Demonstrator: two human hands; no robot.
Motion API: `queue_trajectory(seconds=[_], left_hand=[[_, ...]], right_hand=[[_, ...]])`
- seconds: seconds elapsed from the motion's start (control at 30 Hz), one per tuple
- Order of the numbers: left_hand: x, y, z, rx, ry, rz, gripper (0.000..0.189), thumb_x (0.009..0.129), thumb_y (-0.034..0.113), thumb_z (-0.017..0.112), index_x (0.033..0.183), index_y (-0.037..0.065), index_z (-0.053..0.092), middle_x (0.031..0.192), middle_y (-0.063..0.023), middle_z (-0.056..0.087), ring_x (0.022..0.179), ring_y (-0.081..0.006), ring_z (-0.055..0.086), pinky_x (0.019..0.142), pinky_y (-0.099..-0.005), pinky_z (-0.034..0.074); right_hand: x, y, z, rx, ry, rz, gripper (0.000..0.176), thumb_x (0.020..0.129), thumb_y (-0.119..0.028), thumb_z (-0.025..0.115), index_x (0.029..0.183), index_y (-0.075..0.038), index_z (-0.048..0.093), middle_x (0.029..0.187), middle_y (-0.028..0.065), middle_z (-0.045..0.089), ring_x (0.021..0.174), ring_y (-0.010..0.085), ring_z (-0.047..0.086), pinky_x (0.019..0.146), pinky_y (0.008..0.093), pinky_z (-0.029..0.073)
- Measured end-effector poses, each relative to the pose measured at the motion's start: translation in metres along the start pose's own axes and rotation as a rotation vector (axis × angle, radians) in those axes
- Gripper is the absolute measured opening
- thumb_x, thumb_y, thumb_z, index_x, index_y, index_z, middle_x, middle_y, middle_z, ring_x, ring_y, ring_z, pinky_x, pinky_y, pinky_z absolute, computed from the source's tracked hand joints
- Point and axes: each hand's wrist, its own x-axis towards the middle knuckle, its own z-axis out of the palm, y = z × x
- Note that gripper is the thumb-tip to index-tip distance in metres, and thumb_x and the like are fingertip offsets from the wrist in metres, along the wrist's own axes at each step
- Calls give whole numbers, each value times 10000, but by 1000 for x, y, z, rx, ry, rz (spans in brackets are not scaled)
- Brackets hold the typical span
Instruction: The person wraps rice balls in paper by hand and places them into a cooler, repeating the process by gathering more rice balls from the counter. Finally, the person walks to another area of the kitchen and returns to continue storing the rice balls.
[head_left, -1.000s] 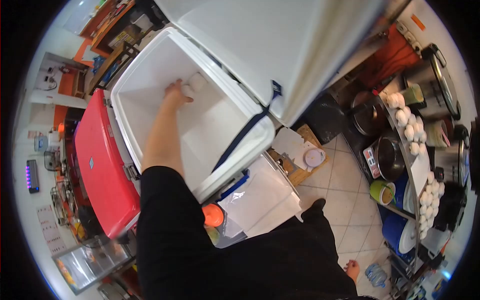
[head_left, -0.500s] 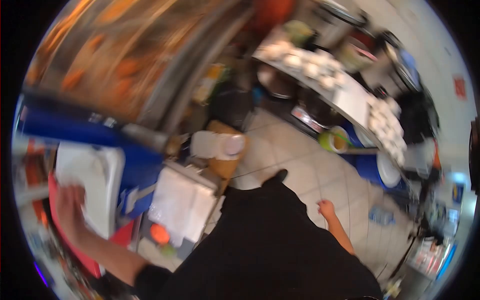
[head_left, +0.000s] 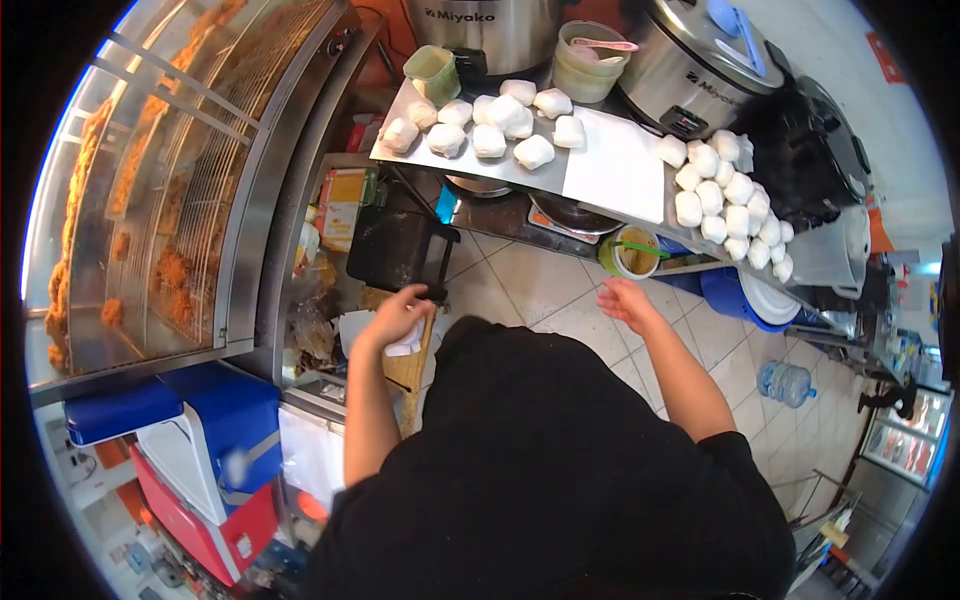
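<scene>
Both hands are in mid-air in front of my body. My left hand (head_left: 398, 315) holds nothing, its fingers loosely bent and apart, over the floor side of a wooden board and some white paper (head_left: 408, 342). On the other side my right hand (head_left: 628, 303) is empty too, fingers spread, just below a green tub (head_left: 634, 254) with a green handle in it. Beyond them stands a steel counter with two groups of white wrapped bundles (head_left: 490, 140), (head_left: 735, 205) and a sheet of white paper (head_left: 618, 165) between them.
Two large rice cookers (head_left: 700, 70) stand behind the bundles, near stacked tubs (head_left: 585, 75). To my left is a glass display case (head_left: 170, 200) with fried food. Below it are a blue cooler (head_left: 225, 415) and a red cooler (head_left: 205, 515). A water bottle (head_left: 787, 384) lies on the tiled floor.
My view has turned left-to-right toward the counter and sharpened. My left hand has left the cooler's white lid area and come in front of me. My right hand has risen forward.
</scene>
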Motion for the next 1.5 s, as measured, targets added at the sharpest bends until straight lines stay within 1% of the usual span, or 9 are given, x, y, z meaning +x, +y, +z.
queue_trajectory(seconds=[0.43,0.53,0.6,0.7,0.77,0.93,1.17,1.37,1.5], left_hand=[[323,60,-181,182,464,23,669,886,376,730,1344,-71,533,1181,-282,662,1113,-399,649,959,-440,503],[340,72,-184,291,372,44,580,890,332,715,1299,-51,564,1142,-274,662,1067,-406,650,946,-460,505],[321,106,-175,711,665,296,416,896,244,691,1199,-30,607,1073,-253,653,1015,-410,635,918,-474,509],[308,140,-166,473,320,506,316,893,163,676,1146,-14,609,1030,-241,632,990,-413,612,898,-483,509],[301,155,-146,296,60,298,331,889,138,684,1172,-8,594,1041,-249,625,1032,-424,598,896,-482,511],[310,166,-117,668,-7,247,521,849,145,731,1313,25,528,1366,-203,484,1159,-428,555,940,-500,519],[327,157,-121,953,-64,659,582,750,123,762,1292,64,561,1236,-147,533,1178,-337,508,988,-429,450],[318,160,-100,939,11,545,621,680,178,833,1191,27,515,1169,-146,548,1152,-312,522,965,-411,458],[314,150,-84,903,-46,428,657,670,184,845,1191,27,478,1120,-161,589,1104,-345,564,930,-430,490]], right_hand=[[148,-212,195,223,341,-23,1053,825,-528,779,1537,23,233,1502,227,392,1305,331,467,985,500,459],[164,-230,211,195,627,31,1116,739,-392,893,1510,66,229,1477,271,411,1265,360,524,1039,494,454],[155,-239,215,202,588,42,1095,739,-371,895,1500,66,242,1463,268,430,1247,345,544,1012,459,483],[179,-206,198,191,555,17,942,735,-278,892,1432,70,362,1371,242,537,1178,297,608,904,383,550],[173,-189,194,85,498,-138,828,726,-239,877,1370,70,459,1271,219,612,1139,280,629,895,377,547],[134,-197,193,-53,412,-106,758,762,-222,848,1362,36,463,1203,167,632,1091,233,637,910,350,524],[130,-279,128,-94,487,-348,654,827,-273,822,1317,35,516,1200,143,643,1088,212,630,924,350,520],[178,-296,104,-622,459,-400,746,763,-420,839,1286,44,580,1334,216,555,1181,288,589,988,372,491],[175,-311,105,-345,223,-223,953,733,-439,852,1448,-10,391,1367,272,511,1262,358,539,1017,412,486]])
